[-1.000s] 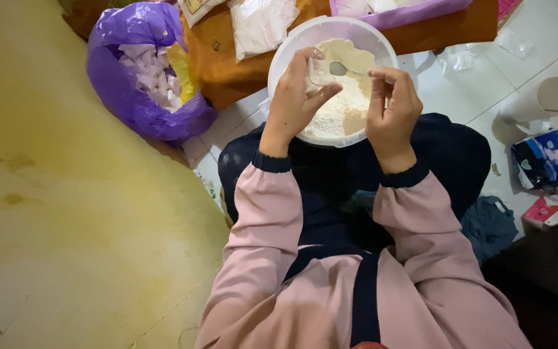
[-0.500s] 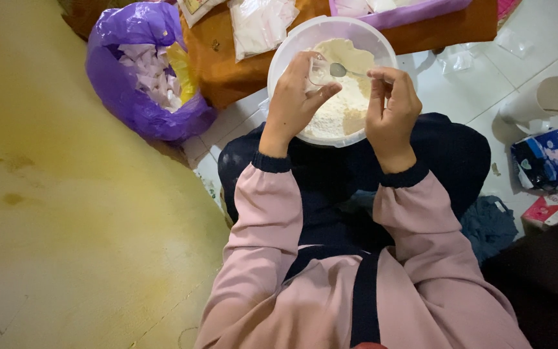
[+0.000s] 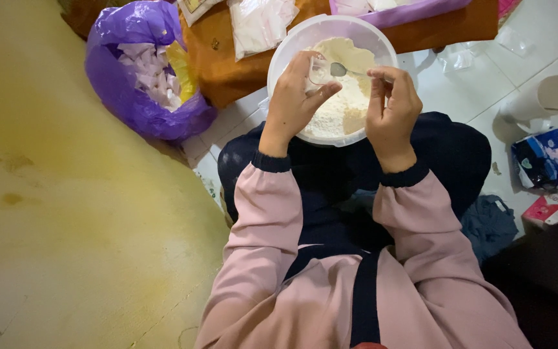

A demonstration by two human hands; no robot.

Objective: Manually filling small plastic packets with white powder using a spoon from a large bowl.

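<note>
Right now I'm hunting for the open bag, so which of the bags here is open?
The purple bag at the left: its mouth gapes, showing white packets.

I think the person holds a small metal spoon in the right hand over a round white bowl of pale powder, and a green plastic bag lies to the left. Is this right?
Not quite: the plastic bag is purple, not green, as the head view shows. The rest stands.

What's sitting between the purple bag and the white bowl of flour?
In the head view, an orange cloth with a clear packet of white powder on it lies between the purple bag and the white bowl.
</note>
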